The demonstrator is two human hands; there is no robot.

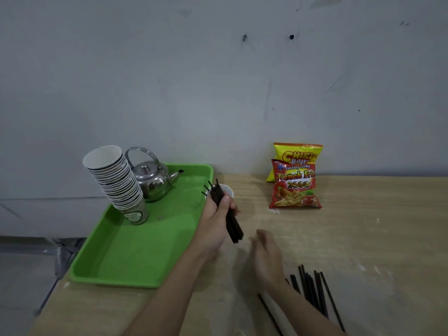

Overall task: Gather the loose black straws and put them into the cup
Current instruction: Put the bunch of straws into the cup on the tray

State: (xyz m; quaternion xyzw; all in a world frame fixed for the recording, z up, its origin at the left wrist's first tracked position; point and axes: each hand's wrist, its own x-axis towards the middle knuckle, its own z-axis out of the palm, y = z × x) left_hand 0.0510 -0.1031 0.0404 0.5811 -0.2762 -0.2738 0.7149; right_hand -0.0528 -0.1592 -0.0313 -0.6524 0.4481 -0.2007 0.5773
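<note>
Nearest, loose straws (312,291) lie on the bench (363,238), just right of the right hand (265,259), which is blurred with its fingers spread, gripping nothing. Beyond it the left hand (215,219) has its grip closed round a bundle of straws (226,210). Just past that grip, the bundle's far ends overlap a white cup (228,190). Left of the grip lies a green tray (135,251).

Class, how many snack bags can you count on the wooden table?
2: a red French Fries snack bag standing near the wall, and a yellow snack bag directly behind it, partly hidden. None others visible.
</note>
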